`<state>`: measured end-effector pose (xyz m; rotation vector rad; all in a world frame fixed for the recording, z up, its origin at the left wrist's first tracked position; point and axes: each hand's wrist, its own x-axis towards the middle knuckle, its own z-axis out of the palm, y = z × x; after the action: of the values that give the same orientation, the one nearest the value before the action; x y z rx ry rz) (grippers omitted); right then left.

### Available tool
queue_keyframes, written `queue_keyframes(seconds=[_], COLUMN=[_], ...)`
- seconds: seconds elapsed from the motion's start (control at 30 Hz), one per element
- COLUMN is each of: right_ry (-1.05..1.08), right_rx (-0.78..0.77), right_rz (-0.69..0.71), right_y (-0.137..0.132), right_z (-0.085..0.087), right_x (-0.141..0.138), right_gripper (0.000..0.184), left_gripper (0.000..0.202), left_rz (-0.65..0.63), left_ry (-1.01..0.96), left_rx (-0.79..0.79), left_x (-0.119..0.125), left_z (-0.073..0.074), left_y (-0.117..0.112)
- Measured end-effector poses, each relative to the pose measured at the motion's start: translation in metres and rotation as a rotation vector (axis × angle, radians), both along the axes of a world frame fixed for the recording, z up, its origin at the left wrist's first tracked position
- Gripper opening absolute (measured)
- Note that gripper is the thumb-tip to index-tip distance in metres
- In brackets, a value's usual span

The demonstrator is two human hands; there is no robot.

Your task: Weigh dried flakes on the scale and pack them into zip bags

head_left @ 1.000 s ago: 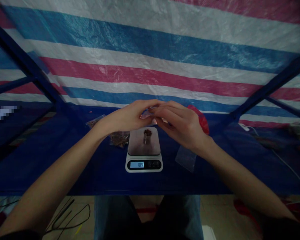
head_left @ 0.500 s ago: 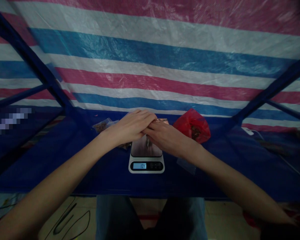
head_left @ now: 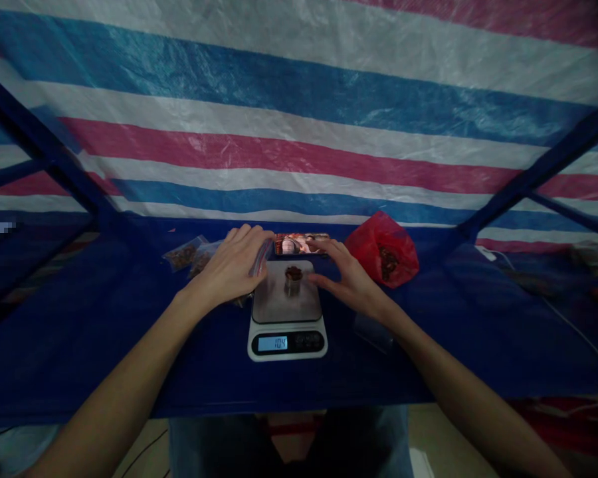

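Note:
A kitchen scale [head_left: 286,307] with a shiny metal plate stands in front of me, its display lit and reading what looks like 104. On the plate sits a small heap of brown pieces [head_left: 293,272], mirrored in the metal. My left hand [head_left: 236,262] is at the plate's left edge, its thumb and fingers closed on a clear zip bag [head_left: 263,257] whose edge shows between them. To the right of the heap, my right hand [head_left: 346,275] is open, fingers apart, holding nothing. The thumb points towards the heap without clearly touching it.
Behind the scale lies a phone [head_left: 301,243] with a lit screen. A red bag [head_left: 385,251] of brown pieces stands at the right. Small clear bags [head_left: 183,255] of brown pieces lie at the left. A clear bag [head_left: 373,332] is by my right wrist. Blue frame bars flank the table.
My hands have parted from above the scale, the left going left and the right going right. The brown heap and the phone now show. The display reading looks the same.

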<state>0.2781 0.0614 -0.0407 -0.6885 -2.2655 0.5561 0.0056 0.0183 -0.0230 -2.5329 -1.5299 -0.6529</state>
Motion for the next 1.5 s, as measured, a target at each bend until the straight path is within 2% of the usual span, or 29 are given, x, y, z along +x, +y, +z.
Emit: queue_keyframes(seconds=[0.1,0.27,0.37,0.47,0.53,0.6,0.77,0.87,0.97,1.17,1.37,1.5], right_ry=[-0.070,-0.031,0.084,0.212,0.302,0.353,0.349,0.346,0.297,0.223,0.136,0.191], right_rx=[-0.053,-0.102,-0.183,-0.351,-0.455,-0.483,-0.413,-0.301,-0.211,-0.074,0.115,0.093], right_rz=[-0.015,-0.088,-0.111,-0.065,-0.033,-0.035,-0.085,-0.109,-0.096,-0.040,0.007,-0.118], right_y=[0.007,0.003,-0.001,-0.006,-0.009,-0.012,-0.018,-0.018,-0.017,-0.020,-0.024,-0.016], right_z=[-0.016,-0.029,-0.029,-0.024,-0.021,-0.019,-0.016,-0.015,-0.014,-0.010,0.000,0.012], right_x=[-0.003,-0.019,-0.026,-0.032,-0.037,-0.043,-0.053,-0.054,-0.053,-0.060,-0.063,-0.046], right_gripper=[0.066,0.044,0.034,0.032,0.032,0.032,0.039,0.035,0.028,0.031,0.040,0.043], left_gripper=[0.039,0.018,0.014,0.013,0.011,0.009,0.018,0.023,0.022,0.030,0.029,0.014], left_rz=[0.026,-0.002,-0.013,-0.006,0.035,0.091,0.126,0.127,0.134,0.134,0.125,0.106], left_ry=[-0.048,-0.101,-0.131,-0.178,-0.228,-0.272,-0.309,-0.324,-0.336,-0.370,-0.514,-0.703], left_rx=[0.013,0.094,0.114,0.096,0.065,0.021,-0.059,-0.094,-0.111,-0.114,-0.123,-0.139], left_x=[-0.002,0.003,0.004,0.005,0.006,0.009,0.015,0.017,0.018,0.021,0.022,0.020], left_z=[-0.010,-0.023,-0.027,-0.027,-0.026,-0.025,-0.023,-0.023,-0.023,-0.026,-0.027,-0.024], left_y=[0.001,0.001,0.001,0.001,0.000,-0.001,-0.004,-0.004,-0.004,-0.005,-0.006,-0.004])
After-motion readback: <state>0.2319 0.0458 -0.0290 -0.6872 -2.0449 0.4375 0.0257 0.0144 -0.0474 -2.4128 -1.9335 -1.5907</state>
